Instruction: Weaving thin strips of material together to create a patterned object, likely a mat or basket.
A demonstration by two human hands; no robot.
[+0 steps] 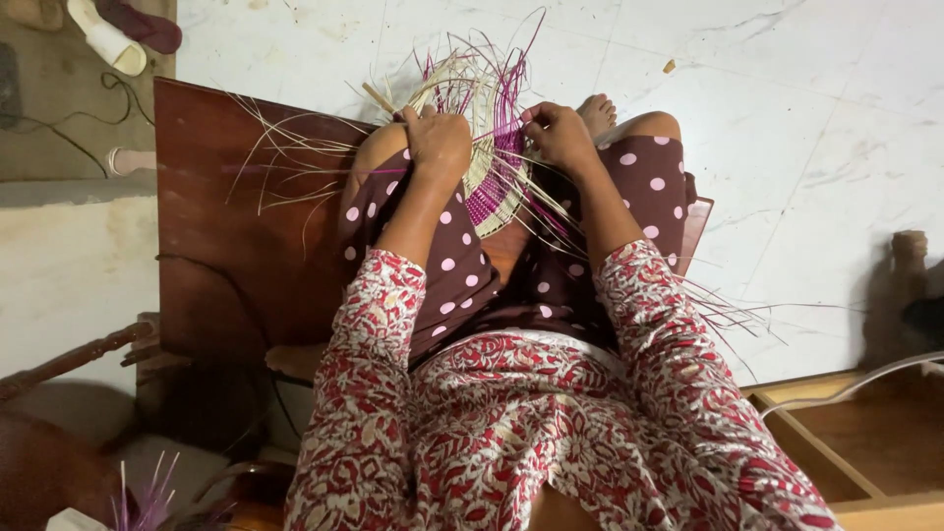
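Head view, left hand [438, 140] gripping half-woven basket [489, 187] on lap, right hand [559, 133] fingers pinching purple strips [512, 79], wooden board [236, 226] beside.

A pale, marble-like tiled floor [787, 128] with thin grey joints fills the upper right. A dark reddish-brown wooden board [236, 256] lies at left, beside a grey concrete strip [59, 108] crossed by a black cable [118, 93]. A light wooden frame [836, 462] sits at lower right, a turned dark wooden leg [69, 359] at lower left. Light is soft and even.
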